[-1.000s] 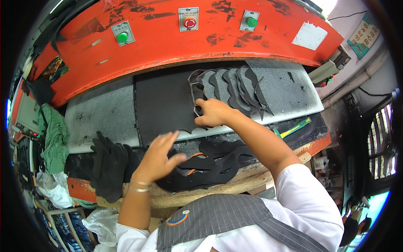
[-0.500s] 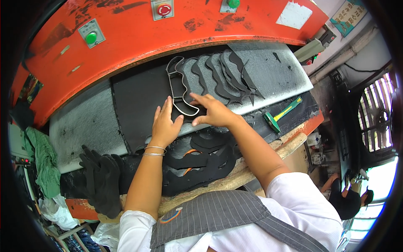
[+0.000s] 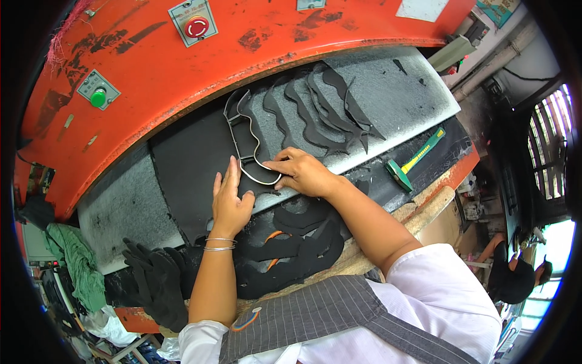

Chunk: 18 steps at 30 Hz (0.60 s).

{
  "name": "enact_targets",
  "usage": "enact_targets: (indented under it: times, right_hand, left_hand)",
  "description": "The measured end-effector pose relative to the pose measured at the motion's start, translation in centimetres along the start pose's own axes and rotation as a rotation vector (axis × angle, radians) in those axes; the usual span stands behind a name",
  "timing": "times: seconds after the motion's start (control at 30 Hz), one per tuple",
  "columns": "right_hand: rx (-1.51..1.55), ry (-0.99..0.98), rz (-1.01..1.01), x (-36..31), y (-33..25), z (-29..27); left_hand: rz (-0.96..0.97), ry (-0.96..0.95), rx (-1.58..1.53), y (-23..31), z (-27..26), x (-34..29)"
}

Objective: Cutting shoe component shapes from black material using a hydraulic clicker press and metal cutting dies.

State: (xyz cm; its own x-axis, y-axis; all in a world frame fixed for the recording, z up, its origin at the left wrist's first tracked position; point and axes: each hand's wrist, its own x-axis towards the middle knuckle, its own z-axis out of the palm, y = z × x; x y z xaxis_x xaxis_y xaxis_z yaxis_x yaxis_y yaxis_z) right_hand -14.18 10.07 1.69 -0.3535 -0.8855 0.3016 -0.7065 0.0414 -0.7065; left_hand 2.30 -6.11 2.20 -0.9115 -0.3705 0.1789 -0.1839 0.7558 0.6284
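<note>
A steel-strip cutting die, wavy along one side and braced by crossbars, stands on a black sheet. My right hand grips its near end, with fingers and thumb on either side of the rim. My left hand is open beside that end, fingers stretched out and thumb apart; its fingertips are at the die's outer wall. To the right of the die, wavy black offcut strips lie on the worn pale cutting board.
A green-headed hammer lies on the right of the front ledge. Curved black cut pieces are heaped nearest me, with black gloves to their left. The orange machine beam spans the far side. Another person is at far right.
The die has shifted slightly toward me, and my right hand has closed on its near end. My left hand stays beside it. The view has swung a little.
</note>
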Motion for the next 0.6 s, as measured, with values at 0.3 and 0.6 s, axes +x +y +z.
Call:
enact_targets:
  times: [0.3,0.6]
  right_hand:
    - [-0.06,0.041,-0.096,-0.3,-1.7,-0.3]
    - [-0.123,1.298,-0.254,3.7,-6.0,-16.8]
  left_hand:
    - [-0.018,-0.007,-0.085,-0.4,-0.8,-0.6]
    - [0.315,1.168,0.187,7.8,-13.4,-2.9]
